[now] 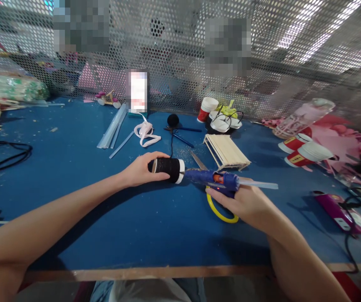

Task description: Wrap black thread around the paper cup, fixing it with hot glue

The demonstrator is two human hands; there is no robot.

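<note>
My left hand point(145, 170) grips a cylinder wrapped in black yarn point(168, 168), lying on its side with a white rim facing right. From its top a black strand runs back to a ball of black yarn point(173, 121). In my right hand point(246, 201) is a blue hot glue gun point(212, 178), a clear glue stick point(262, 184) poking out of its rear. The nozzle points left and meets or nearly meets the white rim; I cannot tell which. Beneath the gun lie scissors with yellow handles point(220, 212), partly hidden by it.
Behind the gun stands a small wooden-stick bench point(226, 150). Clear glue sticks point(113, 128), white ribbon point(144, 133) and a lit phone point(138, 92) are at back left. Paper cups point(306, 154) lie right, near a purple power strip point(341, 212) with a black cord. Perforated metal panels point(174, 54) close off the back.
</note>
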